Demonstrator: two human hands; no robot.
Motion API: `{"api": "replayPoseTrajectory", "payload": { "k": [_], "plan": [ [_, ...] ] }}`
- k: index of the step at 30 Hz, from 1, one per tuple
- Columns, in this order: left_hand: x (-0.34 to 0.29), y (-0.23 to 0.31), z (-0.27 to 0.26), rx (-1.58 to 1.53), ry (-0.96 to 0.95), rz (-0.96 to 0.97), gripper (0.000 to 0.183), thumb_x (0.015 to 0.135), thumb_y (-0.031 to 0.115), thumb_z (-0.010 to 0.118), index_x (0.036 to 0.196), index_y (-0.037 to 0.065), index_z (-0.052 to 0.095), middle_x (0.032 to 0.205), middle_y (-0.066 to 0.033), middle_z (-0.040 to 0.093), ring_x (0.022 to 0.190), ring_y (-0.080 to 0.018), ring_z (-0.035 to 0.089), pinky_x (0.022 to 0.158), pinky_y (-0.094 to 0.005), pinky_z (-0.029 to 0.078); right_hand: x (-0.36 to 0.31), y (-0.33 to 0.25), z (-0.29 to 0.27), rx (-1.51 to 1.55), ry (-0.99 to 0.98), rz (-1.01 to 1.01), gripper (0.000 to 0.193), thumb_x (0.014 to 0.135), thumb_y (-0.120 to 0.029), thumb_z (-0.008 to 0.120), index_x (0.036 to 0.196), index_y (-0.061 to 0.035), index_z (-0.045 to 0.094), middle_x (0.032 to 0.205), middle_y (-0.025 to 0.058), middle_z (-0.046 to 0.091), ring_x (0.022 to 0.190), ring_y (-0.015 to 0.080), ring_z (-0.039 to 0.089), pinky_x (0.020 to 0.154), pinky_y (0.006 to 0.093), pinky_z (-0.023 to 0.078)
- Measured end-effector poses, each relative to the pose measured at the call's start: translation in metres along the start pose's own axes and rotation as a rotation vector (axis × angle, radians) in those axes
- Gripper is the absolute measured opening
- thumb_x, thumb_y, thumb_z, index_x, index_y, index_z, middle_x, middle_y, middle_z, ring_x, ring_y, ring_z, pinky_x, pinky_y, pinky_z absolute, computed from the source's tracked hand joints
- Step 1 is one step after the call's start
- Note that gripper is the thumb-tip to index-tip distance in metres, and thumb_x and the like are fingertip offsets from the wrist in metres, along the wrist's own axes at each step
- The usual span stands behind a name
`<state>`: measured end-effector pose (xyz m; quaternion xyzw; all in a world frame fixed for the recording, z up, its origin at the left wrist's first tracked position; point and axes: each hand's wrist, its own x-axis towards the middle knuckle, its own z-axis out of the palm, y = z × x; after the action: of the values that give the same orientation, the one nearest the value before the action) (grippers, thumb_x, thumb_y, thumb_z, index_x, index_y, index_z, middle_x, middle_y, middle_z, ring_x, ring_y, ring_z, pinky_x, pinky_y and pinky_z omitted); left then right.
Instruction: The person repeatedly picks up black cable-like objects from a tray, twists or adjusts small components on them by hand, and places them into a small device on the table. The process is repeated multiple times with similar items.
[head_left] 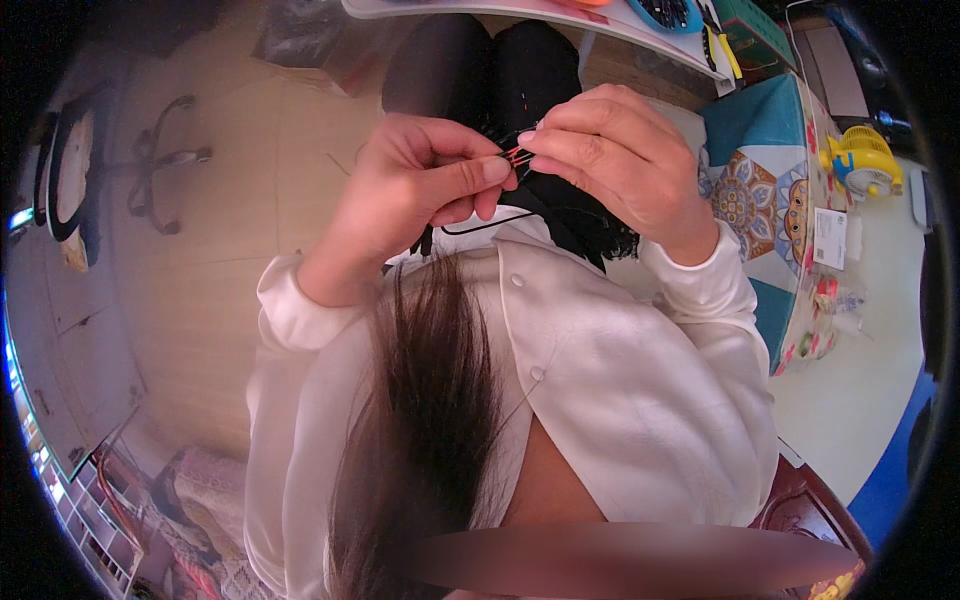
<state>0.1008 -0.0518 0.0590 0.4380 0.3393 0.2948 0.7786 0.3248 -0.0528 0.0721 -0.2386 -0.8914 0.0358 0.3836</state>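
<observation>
Both my hands are raised in front of my chest, fingertips meeting. My left hand (420,190) pinches one end of a thin red strand (517,154) between thumb and forefinger. My right hand (610,150) pinches the other end from the right. Under the hands lies a black piece of fabric or lace (585,225) on my lap, with a thin black cord looping out of it. My cream sleeves and long dark hair (420,430) fill the lower part of the view.
A table edge (520,12) with a blue round object runs across the top. A patterned teal cloth (760,190) covers furniture at right, with a yellow small fan (862,160) beyond. A chair base (160,165) stands on the wooden floor at left.
</observation>
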Motion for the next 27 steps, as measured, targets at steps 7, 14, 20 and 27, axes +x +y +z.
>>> {"api": "replayPoseTrajectory", "payload": {
  "k": [7, 14, 20, 27],
  "plan": [
    [-0.001, 0.000, 0.002, 0.112, -0.024, 0.034, 0.012, 0.091, 0.006, 0.062, 0.091, -0.004, 0.069, 0.064, -0.0048, 0.062, 0.050, -0.0020, 0.046, 0.041, -0.0165, 0.028, 0.001, -0.003, 0.001, 0.008, -0.001, 0.044, 0.026, 0.064, 0.001, 0.079, 0.085, -0.0007, 0.063, 0.083, 0.0097, 0.060, 0.069, 0.0252, 0.058, 0.059, 0.0302, 0.047],
    [0.007, -0.021, 0.011, 1.110, 0.197, 1.051, 0.013, 0.078, -0.004, 0.064, 0.091, -0.002, 0.064, 0.064, -0.0147, 0.055, 0.057, -0.0326, 0.058, 0.050, -0.0352, 0.048, -0.003, -0.010, -0.002, 0.791, -0.252, 0.991, 0.007, 0.090, -0.007, 0.062, 0.089, -0.0008, 0.059, 0.078, -0.0019, 0.053, 0.071, 0.0063, 0.050, 0.065, 0.0205, 0.043],
    [0.006, -0.026, 0.007, 0.968, 0.175, 0.836, 0.009, 0.082, -0.002, 0.067, 0.090, -0.005, 0.067, 0.075, -0.0156, 0.066, 0.062, -0.0212, 0.065, 0.054, -0.0281, 0.049, -0.008, -0.009, -0.011, 0.659, -0.244, 0.905, 0.014, 0.086, -0.009, 0.068, 0.095, -0.0004, 0.063, 0.086, 0.0009, 0.058, 0.073, 0.0088, 0.052, 0.063, 0.0213, 0.042],
    [0.004, -0.026, 0.005, 0.549, 0.128, 0.508, 0.011, 0.088, 0.001, 0.064, 0.095, -0.007, 0.068, 0.075, -0.0081, 0.067, 0.063, -0.0091, 0.061, 0.054, -0.0214, 0.047, -0.008, -0.014, -0.004, -0.157, -0.040, 0.021, 0.035, 0.065, -0.009, 0.079, 0.096, -0.0023, 0.066, 0.093, 0.0090, 0.062, 0.078, 0.0256, 0.060, 0.062, 0.0313, 0.045]
  ]
}}
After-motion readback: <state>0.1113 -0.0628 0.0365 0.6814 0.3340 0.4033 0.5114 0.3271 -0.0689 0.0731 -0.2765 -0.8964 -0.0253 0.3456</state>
